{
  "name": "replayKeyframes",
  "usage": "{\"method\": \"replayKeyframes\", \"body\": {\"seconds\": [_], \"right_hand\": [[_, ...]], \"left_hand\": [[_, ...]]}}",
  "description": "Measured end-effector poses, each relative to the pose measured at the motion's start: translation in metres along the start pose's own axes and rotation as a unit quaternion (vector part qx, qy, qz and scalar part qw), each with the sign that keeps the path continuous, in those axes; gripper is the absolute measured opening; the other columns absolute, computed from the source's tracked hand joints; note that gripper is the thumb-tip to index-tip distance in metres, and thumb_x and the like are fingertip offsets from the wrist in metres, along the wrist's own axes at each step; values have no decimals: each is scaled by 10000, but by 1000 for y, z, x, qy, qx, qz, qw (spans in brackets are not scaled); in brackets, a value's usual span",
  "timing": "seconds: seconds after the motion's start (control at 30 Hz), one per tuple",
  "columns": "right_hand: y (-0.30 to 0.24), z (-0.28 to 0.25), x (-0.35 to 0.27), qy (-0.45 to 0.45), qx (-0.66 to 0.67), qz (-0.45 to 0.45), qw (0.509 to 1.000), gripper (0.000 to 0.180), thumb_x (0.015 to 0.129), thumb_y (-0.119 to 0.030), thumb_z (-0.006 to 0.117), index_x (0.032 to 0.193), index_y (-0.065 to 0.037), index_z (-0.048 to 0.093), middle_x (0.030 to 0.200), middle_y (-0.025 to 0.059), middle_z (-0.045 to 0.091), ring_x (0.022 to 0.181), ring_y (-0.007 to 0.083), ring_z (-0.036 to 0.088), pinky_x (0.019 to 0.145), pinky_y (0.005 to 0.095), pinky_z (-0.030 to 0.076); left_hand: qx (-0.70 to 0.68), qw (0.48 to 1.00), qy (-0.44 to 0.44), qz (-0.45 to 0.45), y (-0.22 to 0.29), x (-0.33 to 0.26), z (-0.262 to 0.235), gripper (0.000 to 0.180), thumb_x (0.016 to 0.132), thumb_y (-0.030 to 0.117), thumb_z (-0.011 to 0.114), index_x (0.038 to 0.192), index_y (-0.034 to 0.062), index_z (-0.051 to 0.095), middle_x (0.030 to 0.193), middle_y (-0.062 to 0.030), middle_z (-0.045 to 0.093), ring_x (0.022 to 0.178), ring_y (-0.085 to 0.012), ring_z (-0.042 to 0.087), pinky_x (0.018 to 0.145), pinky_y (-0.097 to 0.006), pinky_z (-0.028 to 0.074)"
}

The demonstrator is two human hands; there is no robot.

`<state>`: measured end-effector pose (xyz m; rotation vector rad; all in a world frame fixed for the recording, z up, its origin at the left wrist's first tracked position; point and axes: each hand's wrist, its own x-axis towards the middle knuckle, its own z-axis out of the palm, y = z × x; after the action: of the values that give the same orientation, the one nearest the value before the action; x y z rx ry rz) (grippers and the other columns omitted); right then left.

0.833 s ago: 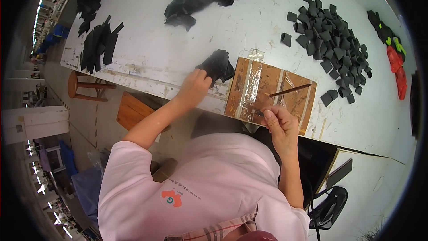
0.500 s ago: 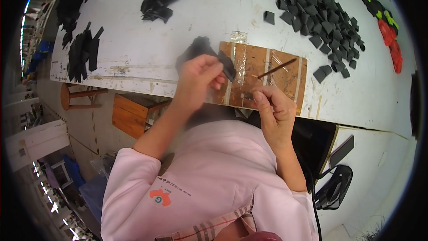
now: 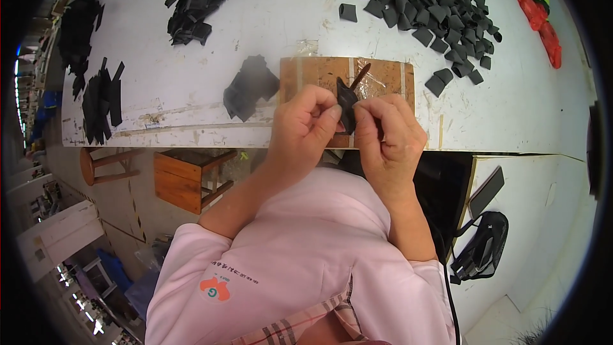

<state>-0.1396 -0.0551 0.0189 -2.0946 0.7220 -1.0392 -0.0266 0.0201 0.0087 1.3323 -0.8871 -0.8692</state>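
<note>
Black piece at frame centre, over the brown board: left hand pinches its left edge, right hand meets its right (whether pinching, cannot tell); best, I judge, held taut, fingertips clear of the middle.

From my end I see a nice wide lane up the white table between the upper-left black heap and the right-hand black pile, but the small dark stack crowds the board on its left and that brown stick pokes up past both hands.
</note>
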Motion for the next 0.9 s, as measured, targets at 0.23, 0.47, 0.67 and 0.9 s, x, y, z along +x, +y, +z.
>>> {"method": "replayKeyframes", "body": {"seconds": [0.23, 0.47, 0.67, 0.9], "right_hand": [[10, 4, -2, 16, 95, 90, 991, 156, 817, -128, 552, 877, 16, 554, 724, 23, 528, 626, 92, 468, 555, 190, 377], [6, -6, -3, -77, 420, 342, 837, 190, 825, -152, 547, 869, 32, 561, 758, 91, 593, 651, 114, 553, 611, 219, 448], [11, -11, -2, -37, 536, 409, 737, 133, 811, -127, 560, 791, 4, 547, 727, 81, 601, 624, 116, 574, 594, 227, 482], [11, -11, -3, -42, 533, 410, 739, 134, 812, -122, 556, 806, 11, 545, 731, 85, 603, 617, 129, 586, 585, 234, 489]], "left_hand": [[-144, 987, -26, -59, -2, 4, -2, 44, 840, 40, 480, 845, 4, 505, 729, -19, 534, 650, -45, 500, 573, -171, 409], [-171, 975, -104, -100, 2, 1, -6, 56, 838, 48, 496, 862, 0, 513, 728, 7, 514, 648, -35, 488, 564, -163, 397], [-236, 960, -46, -147, 2, -2, 3, 101, 841, 85, 495, 882, -3, 519, 736, -45, 560, 627, -66, 514, 522, -174, 402], [-210, 963, -54, -159, 4, 1, 2, 101, 806, 60, 527, 882, -6, 529, 747, -42, 567, 635, -59, 523, 532, -170, 406]]}}
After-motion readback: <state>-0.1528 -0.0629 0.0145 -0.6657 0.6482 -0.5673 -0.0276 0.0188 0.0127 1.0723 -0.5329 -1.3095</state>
